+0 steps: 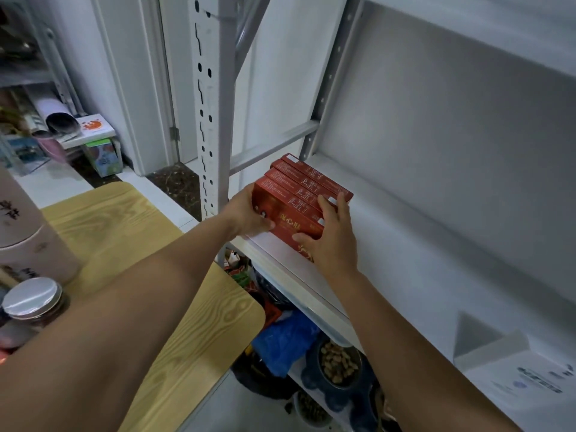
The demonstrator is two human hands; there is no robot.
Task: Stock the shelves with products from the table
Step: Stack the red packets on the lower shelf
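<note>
Red boxes [299, 194], row of four, standing on white shelf [405, 244] beside left upright. Left grip [246, 216] clamped on row's left end, thumb on front face. Right grip [333, 241] clamped on right end, fingers over top. Wooden surface [187, 322] below-left.

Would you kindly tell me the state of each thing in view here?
Red boxes: four in a row on the shelf, gripped at both ends.
Left hand: holds the boxes' left end.
Right hand: holds their right end.
Jar: lid on.
Bowl: filled with brown pellets.
</note>
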